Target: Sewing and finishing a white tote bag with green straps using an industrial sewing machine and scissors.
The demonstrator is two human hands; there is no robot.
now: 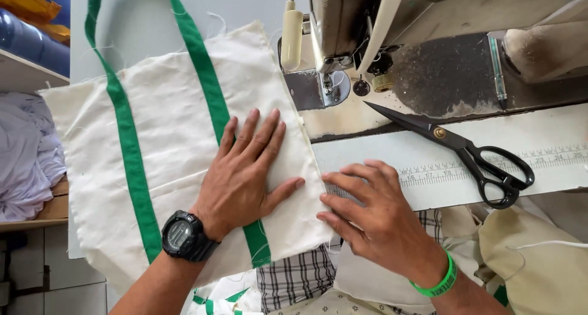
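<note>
A cream fabric bag panel [165, 143] with two green straps [205, 76] lies flat on the sewing table. My left hand [242, 171], with a black watch on the wrist, presses flat on the panel near its right edge, fingers spread. My right hand [367, 208], wearing a green wristband, rests with its fingertips at the panel's right edge, over the white table surface with a printed ruler [490, 165]. Neither hand grips anything.
A sewing machine [343, 27] with its needle foot [331, 85] stands just beyond the panel's right edge. Black scissors [465, 150] lie to the right on the table. A pen [497, 67] lies on the machine bed. More fabric [539, 260] is piled at lower right, pale cloth [24, 156] at left.
</note>
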